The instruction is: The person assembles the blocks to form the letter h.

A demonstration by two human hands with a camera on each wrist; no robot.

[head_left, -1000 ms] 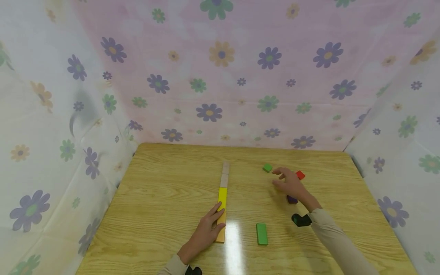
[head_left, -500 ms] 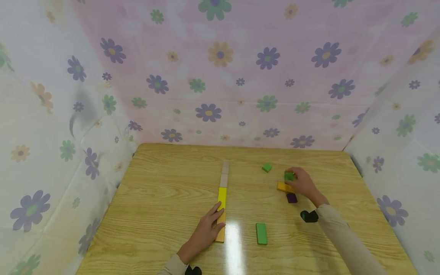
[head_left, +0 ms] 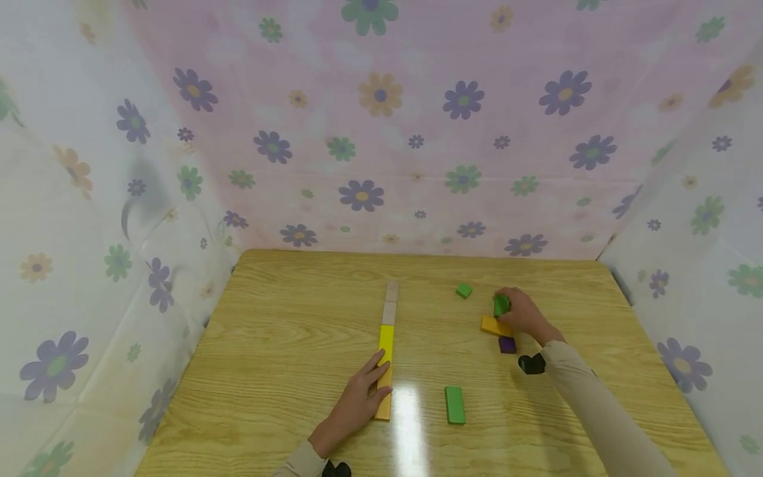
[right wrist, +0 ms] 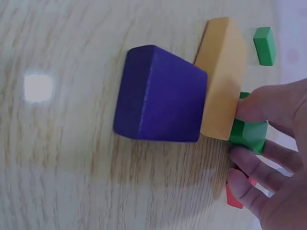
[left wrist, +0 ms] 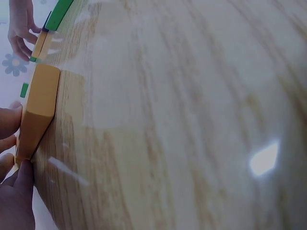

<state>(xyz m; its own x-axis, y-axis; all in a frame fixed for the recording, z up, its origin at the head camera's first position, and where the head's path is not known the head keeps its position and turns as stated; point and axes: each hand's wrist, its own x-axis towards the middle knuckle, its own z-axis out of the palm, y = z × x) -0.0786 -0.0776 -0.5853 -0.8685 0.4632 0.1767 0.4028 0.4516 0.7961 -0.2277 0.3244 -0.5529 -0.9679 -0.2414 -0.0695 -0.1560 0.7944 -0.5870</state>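
While both hands reach forward, the right pinches a green block.

Wood-grain tbl w/ glare; pink flwr-print sheet behind, white sheets L & R.

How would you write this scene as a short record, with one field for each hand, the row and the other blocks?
Row: two pale blocks, yellow block, end orange block, end to end
Left hand: rests on yellow block and end orange block
Right hand: holds a green block
Near right hand: loose orange block, purple block, red block
Farther off: small green block, long green block
Surface: wood-patterned table
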